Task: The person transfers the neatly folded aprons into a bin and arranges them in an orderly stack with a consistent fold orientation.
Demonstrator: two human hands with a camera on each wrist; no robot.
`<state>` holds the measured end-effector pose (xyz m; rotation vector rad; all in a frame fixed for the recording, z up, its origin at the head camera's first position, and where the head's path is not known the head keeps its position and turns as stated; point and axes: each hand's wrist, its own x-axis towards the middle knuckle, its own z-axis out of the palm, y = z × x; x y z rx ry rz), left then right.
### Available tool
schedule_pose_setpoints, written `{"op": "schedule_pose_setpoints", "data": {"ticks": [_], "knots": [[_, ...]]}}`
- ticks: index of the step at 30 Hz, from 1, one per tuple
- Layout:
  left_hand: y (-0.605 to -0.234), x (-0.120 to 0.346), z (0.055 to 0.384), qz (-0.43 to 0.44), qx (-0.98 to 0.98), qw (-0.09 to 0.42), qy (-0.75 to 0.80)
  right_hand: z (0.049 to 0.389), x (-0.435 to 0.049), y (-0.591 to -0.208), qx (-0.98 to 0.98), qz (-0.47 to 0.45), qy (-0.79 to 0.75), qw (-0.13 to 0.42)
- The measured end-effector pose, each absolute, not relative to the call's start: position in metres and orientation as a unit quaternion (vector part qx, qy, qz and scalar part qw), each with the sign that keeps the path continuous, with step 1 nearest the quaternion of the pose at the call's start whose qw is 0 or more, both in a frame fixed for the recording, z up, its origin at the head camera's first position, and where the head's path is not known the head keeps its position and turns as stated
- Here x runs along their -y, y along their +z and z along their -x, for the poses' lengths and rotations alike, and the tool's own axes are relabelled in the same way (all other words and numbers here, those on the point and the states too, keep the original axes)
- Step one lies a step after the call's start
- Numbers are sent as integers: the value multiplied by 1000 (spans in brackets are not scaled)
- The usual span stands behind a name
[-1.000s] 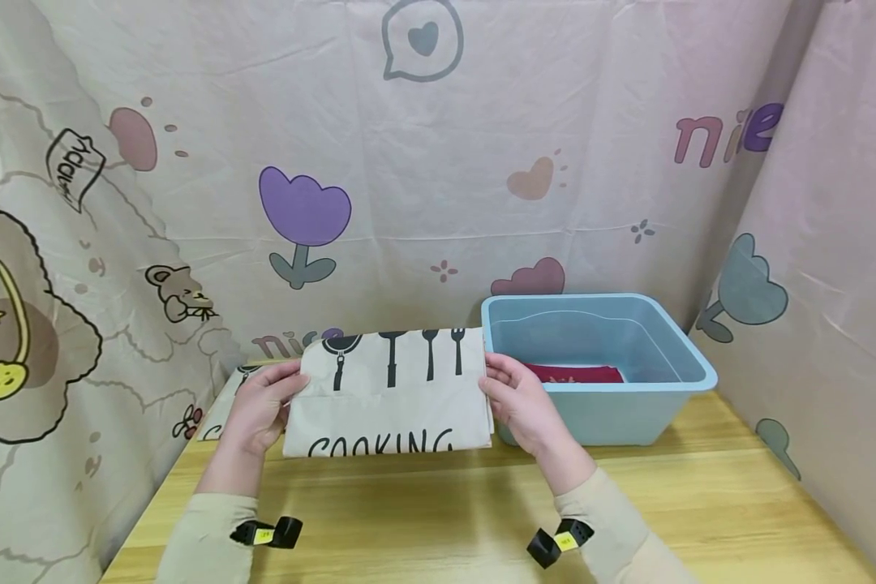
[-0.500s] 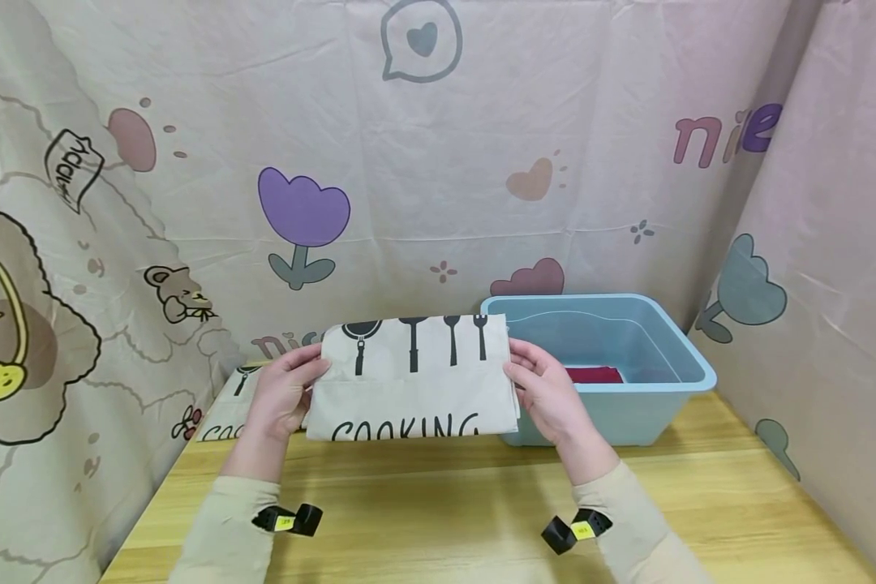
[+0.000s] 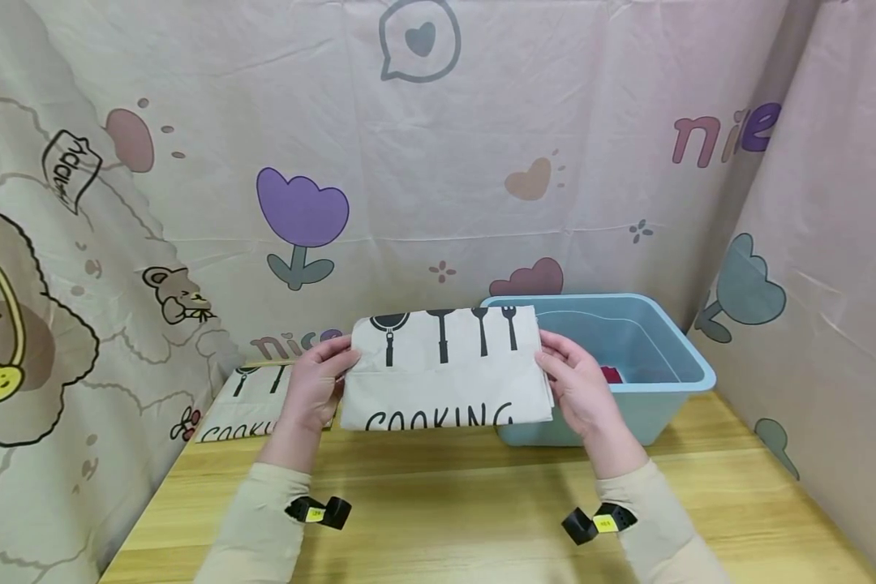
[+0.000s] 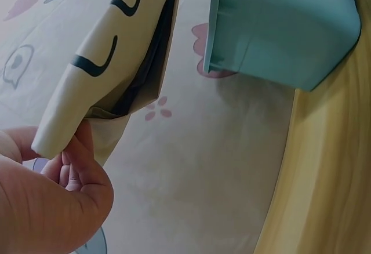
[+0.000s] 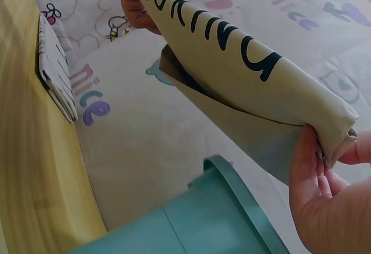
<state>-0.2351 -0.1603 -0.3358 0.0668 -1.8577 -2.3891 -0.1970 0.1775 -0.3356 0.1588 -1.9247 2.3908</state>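
Observation:
A folded white cloth (image 3: pixel 448 381), printed with black utensils and the word "COOKING", is held up above the table between both hands. The left hand (image 3: pixel 315 381) pinches its left edge, thumb in front and fingers behind. At the right edge, the right hand (image 3: pixel 578 383) grips it the same way. Folded layers with a dark inner side show in the left wrist view, under the cloth (image 4: pixel 110 62). Behind the cloth's right end stands a light blue plastic bin (image 3: pixel 672 386), partly covered by the cloth and right hand. A bit of red fabric (image 3: pixel 611 375) shows inside it.
A second folded cloth (image 3: pixel 226 410) with the same print lies at the table's back left, partly behind the left arm. The wooden table (image 3: pixel 438 503) meets a printed curtain (image 3: pixel 423 162) at the back, with curtains on both sides too.
Both hands have carried the folded cloth to the right and slightly upward, closer to the bin. It now covers more of the bin and red fabric, while more of the second cloth shows.

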Motion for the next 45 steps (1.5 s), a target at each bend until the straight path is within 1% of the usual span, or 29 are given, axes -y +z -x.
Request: {"op": "schedule_pose_setpoints", "data": {"ticks": [12,18,29,38,45], "knots": [[-338,124,247,-19,612,45,-789,197,-210,-335,640,-32,766,56],[-337,100,252,-28,604,48,-795,197,-228,-333,645,-11,762,62],[-332,64,264,-26,573,35,-818,202,-262,-329,636,-5,767,86],[-323,34,278,-37,574,23,-818,210,-288,-327,609,-38,785,106],[-319,14,287,-26,587,22,-809,214,-306,-323,632,13,767,105]]}}
